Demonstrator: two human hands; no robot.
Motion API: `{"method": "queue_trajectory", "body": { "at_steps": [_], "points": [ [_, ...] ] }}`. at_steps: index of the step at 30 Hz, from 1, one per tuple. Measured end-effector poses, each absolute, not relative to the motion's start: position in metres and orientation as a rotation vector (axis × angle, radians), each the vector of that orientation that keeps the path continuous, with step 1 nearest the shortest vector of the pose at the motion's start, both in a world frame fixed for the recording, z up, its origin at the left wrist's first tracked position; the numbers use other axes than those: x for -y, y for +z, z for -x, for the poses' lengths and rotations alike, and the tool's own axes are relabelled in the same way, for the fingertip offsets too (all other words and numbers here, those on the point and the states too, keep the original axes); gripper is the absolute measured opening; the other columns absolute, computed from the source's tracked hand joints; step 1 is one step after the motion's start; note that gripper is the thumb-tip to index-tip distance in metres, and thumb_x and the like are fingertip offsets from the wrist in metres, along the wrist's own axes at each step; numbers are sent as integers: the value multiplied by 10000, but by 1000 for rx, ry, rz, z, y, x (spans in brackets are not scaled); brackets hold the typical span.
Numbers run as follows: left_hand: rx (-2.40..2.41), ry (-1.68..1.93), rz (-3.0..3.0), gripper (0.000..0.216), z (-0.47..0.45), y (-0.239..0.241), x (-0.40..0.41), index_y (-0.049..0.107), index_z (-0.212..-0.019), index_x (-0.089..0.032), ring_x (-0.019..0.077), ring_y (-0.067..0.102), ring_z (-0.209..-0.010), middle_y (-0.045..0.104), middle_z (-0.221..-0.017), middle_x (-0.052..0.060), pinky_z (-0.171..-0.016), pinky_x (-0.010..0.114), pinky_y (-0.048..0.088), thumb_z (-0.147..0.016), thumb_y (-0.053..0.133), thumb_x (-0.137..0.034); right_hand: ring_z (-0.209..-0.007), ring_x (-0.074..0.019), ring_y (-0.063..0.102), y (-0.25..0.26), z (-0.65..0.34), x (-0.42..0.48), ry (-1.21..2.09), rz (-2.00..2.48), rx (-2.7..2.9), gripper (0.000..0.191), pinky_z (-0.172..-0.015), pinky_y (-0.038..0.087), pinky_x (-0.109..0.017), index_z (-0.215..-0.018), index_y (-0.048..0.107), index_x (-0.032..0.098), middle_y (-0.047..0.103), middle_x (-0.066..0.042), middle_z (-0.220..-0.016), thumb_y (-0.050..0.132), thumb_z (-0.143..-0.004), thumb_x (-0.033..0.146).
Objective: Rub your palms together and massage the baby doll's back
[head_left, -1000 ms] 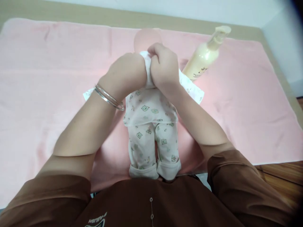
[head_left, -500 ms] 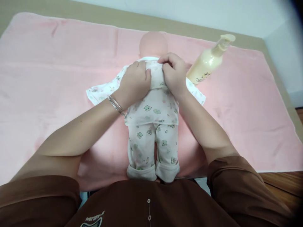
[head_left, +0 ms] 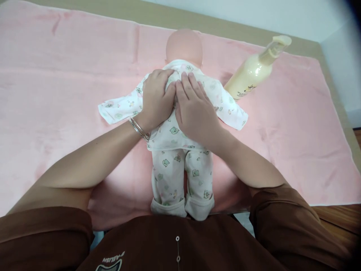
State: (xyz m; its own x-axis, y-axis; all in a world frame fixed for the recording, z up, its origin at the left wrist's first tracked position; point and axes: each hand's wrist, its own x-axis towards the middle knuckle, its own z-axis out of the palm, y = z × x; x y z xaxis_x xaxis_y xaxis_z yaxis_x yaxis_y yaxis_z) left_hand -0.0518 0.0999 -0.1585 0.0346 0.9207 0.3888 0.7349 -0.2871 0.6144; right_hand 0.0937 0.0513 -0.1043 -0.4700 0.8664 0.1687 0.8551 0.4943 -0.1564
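A baby doll (head_left: 184,45) lies on its back on a pink towel (head_left: 56,75), dressed in a white printed shirt (head_left: 222,101) and matching trousers (head_left: 180,177). Both hands rest flat on the doll's chest. My left hand (head_left: 156,98), with silver bangles at the wrist, lies with its fingers stretched over the shirt's left half. My right hand (head_left: 194,111) lies beside it, fingers extended toward the collar. Neither hand grips anything. The shirt's sleeves spread out empty to both sides.
A cream pump bottle (head_left: 255,71) lies tilted on the towel just right of the doll's shoulder. The towel covers a tan surface against a white wall. A wooden floor (head_left: 338,214) shows at the lower right. My brown top fills the bottom edge.
My hands let go of the bunched shirt fabric at the collar, slid down toward me and flattened on the chest. The shirt now lies smooth, with the doll's head fully in view.
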Motion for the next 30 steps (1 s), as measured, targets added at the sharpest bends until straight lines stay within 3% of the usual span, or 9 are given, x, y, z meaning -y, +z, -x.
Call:
{"method": "queue_trajectory", "body": {
  "at_steps": [4, 8, 13, 16, 19, 22, 26, 28, 30],
  "points": [
    [-1738, 1118, -2042, 368, 50, -149, -93, 623, -1232, -316, 263, 580, -1220, 662, -1233, 63, -1109, 478, 463, -1042, 338, -451, -1614, -303, 176, -110, -110, -87, 248, 1514, 2409, 581, -1343, 197, -533, -1594, 337, 95, 223, -104, -1701, 298, -1055, 307],
    [-1773, 1110, -2018, 333, 49, -149, -92, 603, -1260, -320, 247, 564, -1247, 657, -1275, 42, -1146, 500, 432, -1026, 382, -401, -1607, -353, 174, -115, -117, -102, 371, 1766, 2204, 704, -1329, 177, -581, -1602, 262, 3, 221, -210, -1681, 303, -1062, 452],
    [-1823, 1082, -2016, 324, 48, -159, -97, 558, -1309, -285, 192, 510, -1275, 621, -1323, 13, -1180, 480, 357, -1038, 381, -290, -1606, -358, 174, -111, -93, -49, 112, 1534, 2430, 638, -1346, 171, -554, -1584, 326, 31, 246, -171, -1685, 397, -991, 256],
    [-1866, 1098, -1978, 314, 47, -159, -99, 592, -1244, -263, 182, 525, -1225, 640, -1262, 15, -1157, 464, 367, -982, 436, -188, -1612, -301, 181, -112, -93, -50, 95, 1410, 2505, 639, -1359, 158, -524, -1582, 348, 69, 278, -111, -1685, 365, -951, 173],
    [-1803, 1069, -2029, 282, 47, -151, -95, 601, -1210, -298, 215, 556, -1214, 660, -1231, 25, -1120, 466, 412, -1001, 419, -247, -1618, -270, 163, -117, -110, -84, 286, 1349, 2457, 572, -1341, 167, -562, -1573, 388, 250, 238, 11, -1704, 253, -1019, 290],
    [-1778, 1066, -2046, 286, 49, -147, -92, 592, -1216, -318, 242, 566, -1249, 663, -1259, 37, -1133, 476, 416, -982, 436, -269, -1606, -331, 178, -121, -120, -106, 341, 1519, 2301, 607, -1315, 206, -573, -1605, 328, 183, 225, -77, -1705, 236, -1039, 385],
    [-1769, 1109, -2045, 303, 51, -150, -92, 600, -1234, -285, 232, 574, -1239, 665, -1263, 44, -1127, 482, 436, -1021, 392, -341, -1582, -414, 205, -116, -101, -73, 208, 1673, 2313, 634, -1302, 209, -609, -1608, 299, 79, 231, -180, -1687, 329, -1028, 333],
    [-1775, 1095, -2060, 342, 52, -151, -93, 595, -1249, -296, 227, 569, -1252, 658, -1282, 42, -1125, 473, 439, -1042, 339, -388, -1601, -418, 128, -112, -87, -45, 99, 1607, 2414, 656, -1314, 143, -652, -1608, 310, 118, 200, -124, -1707, 420, -973, 241],
    [-1787, 1036, -2081, 364, 51, -151, -94, 578, -1265, -317, 223, 548, -1288, 640, -1318, 35, -1132, 456, 423, -1048, 306, -425, -1616, -343, 147, -108, -78, -27, 75, 1501, 2479, 634, -1335, 132, -633, -1604, 322, 188, 230, -69, -1704, 382, -974, 204]
  ]
}}
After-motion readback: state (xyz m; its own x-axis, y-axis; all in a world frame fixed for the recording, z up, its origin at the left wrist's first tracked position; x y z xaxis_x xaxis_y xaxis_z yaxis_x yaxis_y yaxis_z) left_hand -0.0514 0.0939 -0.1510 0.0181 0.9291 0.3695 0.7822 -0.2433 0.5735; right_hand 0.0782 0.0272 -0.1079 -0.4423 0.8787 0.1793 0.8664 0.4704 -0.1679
